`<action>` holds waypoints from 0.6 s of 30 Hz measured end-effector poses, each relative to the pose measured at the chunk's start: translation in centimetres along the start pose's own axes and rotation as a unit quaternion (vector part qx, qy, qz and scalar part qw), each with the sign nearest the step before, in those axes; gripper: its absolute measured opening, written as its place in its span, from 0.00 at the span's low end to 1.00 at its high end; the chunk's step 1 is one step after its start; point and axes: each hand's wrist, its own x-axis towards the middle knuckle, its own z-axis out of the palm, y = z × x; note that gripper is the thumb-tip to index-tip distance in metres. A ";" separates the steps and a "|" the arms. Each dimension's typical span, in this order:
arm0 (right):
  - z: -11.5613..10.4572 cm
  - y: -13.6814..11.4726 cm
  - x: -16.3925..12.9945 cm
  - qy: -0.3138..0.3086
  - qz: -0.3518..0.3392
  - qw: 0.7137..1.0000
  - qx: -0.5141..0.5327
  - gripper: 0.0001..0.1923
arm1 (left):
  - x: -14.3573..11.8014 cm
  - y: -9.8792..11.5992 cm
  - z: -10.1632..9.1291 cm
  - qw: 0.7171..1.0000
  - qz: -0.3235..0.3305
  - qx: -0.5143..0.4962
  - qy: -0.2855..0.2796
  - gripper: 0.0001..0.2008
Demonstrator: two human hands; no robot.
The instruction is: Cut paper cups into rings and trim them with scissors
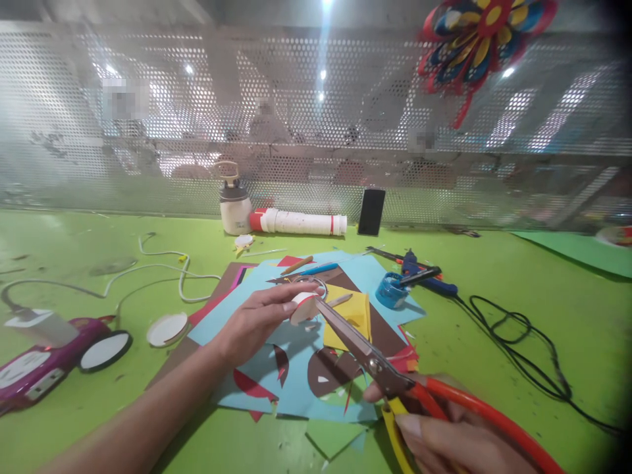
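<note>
My left hand (pixel 257 316) pinches a small white paper piece (pixel 305 308) with a red edge, held above the coloured sheets. In my right hand (pixel 444 428) are scissors (pixel 375 365) with red and yellow handles. Their blades point up and left, and the tips meet the right side of the paper piece. The blades look nearly closed. Beneath both hands lie light blue paper (pixel 316 388), brown paper cut-outs (pixel 328 372) and a yellow paper (pixel 363 316). Red scraps (pixel 251 384) are scattered around, and a green piece (pixel 336 438) lies at the near edge.
A blue pot (pixel 392 291) and a blue glue gun (pixel 429 276) with a black cord stand right. A purple power strip (pixel 54 362) and white cable lie left. Behind are a sprayer bottle (pixel 235 209), a white tube (pixel 303 222), a phone (pixel 372 211) and a perforated metal screen (pixel 296 92).
</note>
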 end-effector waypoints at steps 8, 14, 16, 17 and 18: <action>0.9 -2.4 -0.2 -0.078 -0.003 0.982 0.171 0.21 | -0.2 -0.4 -0.4 1.000 -0.015 0.018 -0.002 0.15; 0.9 -1.1 -0.2 -0.059 -0.034 0.988 0.135 0.24 | -0.2 -0.5 -0.7 0.999 -0.001 0.047 -0.007 0.15; 1.0 -0.3 -0.2 -0.027 -0.036 0.993 0.108 0.27 | -0.2 -0.5 -0.8 0.998 0.003 0.057 -0.006 0.15; 1.0 0.2 -0.1 -0.011 -0.036 0.994 0.098 0.28 | -0.2 -0.4 -0.8 0.998 0.004 0.061 -0.004 0.15; 1.0 0.7 -0.1 0.001 -0.038 0.995 0.088 0.28 | -0.3 -0.4 -0.8 0.998 0.004 0.065 -0.003 0.15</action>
